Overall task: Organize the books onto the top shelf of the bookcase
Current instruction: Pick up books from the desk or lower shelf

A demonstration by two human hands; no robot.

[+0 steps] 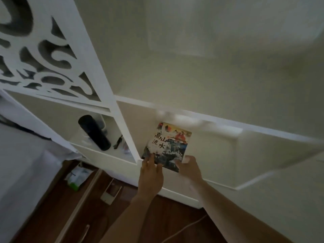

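Both hands hold the book (166,146) upright at the shelf's front edge: left hand (150,174) fingers spread on the cover's bottom-left corner, right hand (188,166) pinching its bottom-right. Push it back off the fingertips, level, spine vertical, against the divider (126,123).

We reach both bare forearms up and forward. Our left hand (150,174) lies with fingers spread and fingertips pressed to the illustrated paperback book (167,144); our right hand (188,166) grips its lower right corner.
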